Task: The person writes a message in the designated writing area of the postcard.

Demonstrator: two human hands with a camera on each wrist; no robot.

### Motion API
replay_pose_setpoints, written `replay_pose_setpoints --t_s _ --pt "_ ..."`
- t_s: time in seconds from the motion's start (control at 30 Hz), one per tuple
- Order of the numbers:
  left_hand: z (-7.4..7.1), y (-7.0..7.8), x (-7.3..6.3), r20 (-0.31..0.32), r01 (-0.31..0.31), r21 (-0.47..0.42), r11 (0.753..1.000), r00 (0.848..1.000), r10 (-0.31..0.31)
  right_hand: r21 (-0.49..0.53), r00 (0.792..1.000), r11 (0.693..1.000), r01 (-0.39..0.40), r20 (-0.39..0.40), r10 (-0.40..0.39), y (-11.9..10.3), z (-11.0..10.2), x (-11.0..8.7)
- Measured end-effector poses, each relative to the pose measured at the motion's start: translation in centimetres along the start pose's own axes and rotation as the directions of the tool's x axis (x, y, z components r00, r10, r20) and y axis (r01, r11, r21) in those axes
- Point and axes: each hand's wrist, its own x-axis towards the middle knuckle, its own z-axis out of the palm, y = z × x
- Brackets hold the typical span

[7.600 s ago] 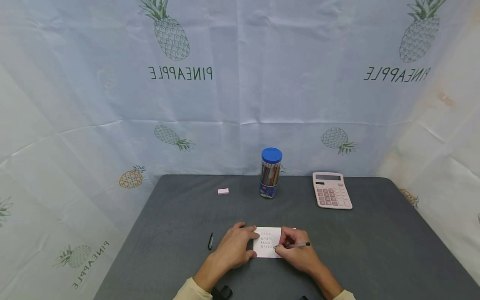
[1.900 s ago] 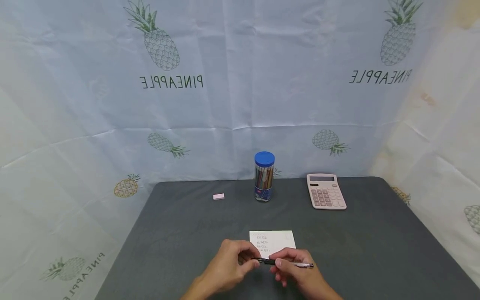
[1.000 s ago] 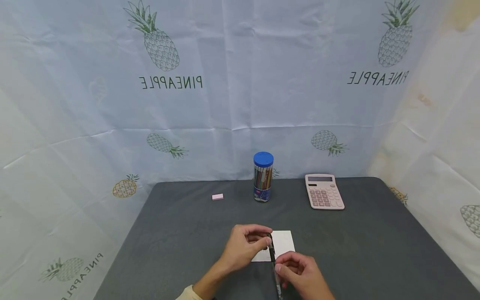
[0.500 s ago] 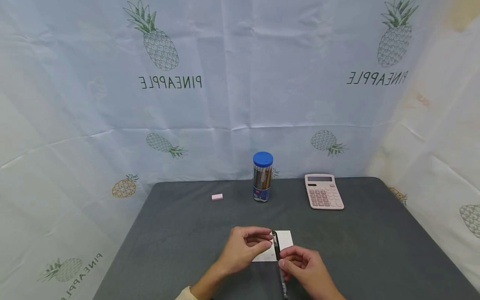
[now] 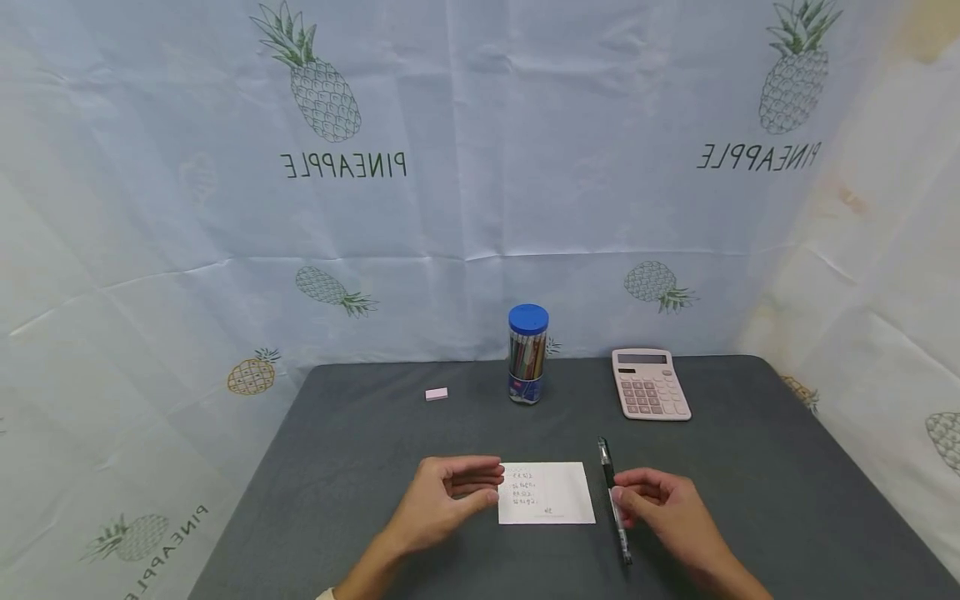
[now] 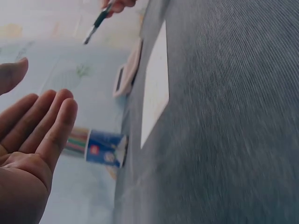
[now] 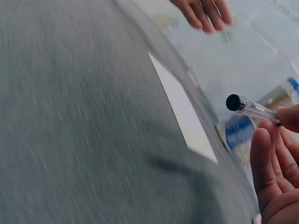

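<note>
In the head view my right hand (image 5: pixel 670 510) pinches a black-capped, clear-barrelled pen (image 5: pixel 620 527) between thumb and fingers, just beyond the right edge of a white card (image 5: pixel 562 493). The pen slants, its cap pointing away from me. Several short lines of handwriting mark the card, which lies flat on the table. At the card's left edge is my left hand (image 5: pixel 442 500), its fingers extended and nothing in them. The left wrist view shows that palm (image 6: pixel 28 163) raised above the table with the thumb apart. The right wrist view shows the pen's dark end (image 7: pixel 235 102) sticking out past my fingers.
Behind the card stands a clear tube of pencils (image 5: pixel 527 358) with a blue lid. A pink calculator (image 5: pixel 651 385) lies at the back right, and a small pink block (image 5: pixel 436 394) at the back left. A pineapple-print cloth (image 5: pixel 480 208) hangs behind the dark table (image 5: pixel 360 450).
Earlier the right hand wrote on the card while the cap lay left of it. Both hands then brought cap and pen together. Now the left has let go, and the right has carried the pen rightward.
</note>
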Motion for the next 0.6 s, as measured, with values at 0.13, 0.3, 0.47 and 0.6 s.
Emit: replay_pose_setpoints --t_s 0.13,0.3,0.47,0.6 --pt "-1.1 -0.3 -0.7 -0.009 -0.026 0.002 1.000 1.000 0.026 -0.035 0.999 0.999 -0.027 -0.043 0.026 0.6 -1.3 0.8" --pt "-2.1 -0.6 -1.6 -0.031 -0.029 0.015 0.999 0.999 0.029 -0.083 0.997 0.996 -0.037 -0.068 0.031 1.2 -2.2 1.7" --pt "-2.9 -1.1 -2.5 -0.057 -0.021 0.017 1.000 0.998 0.022 -0.138 0.996 0.990 -0.034 -0.085 0.022 1.9 -2.7 2.3" --pt "-3.5 -1.5 -3.2 -0.076 -0.011 0.017 1.000 0.997 0.012 -0.229 0.995 0.973 -0.034 -0.100 0.011 2.2 -2.9 2.6"
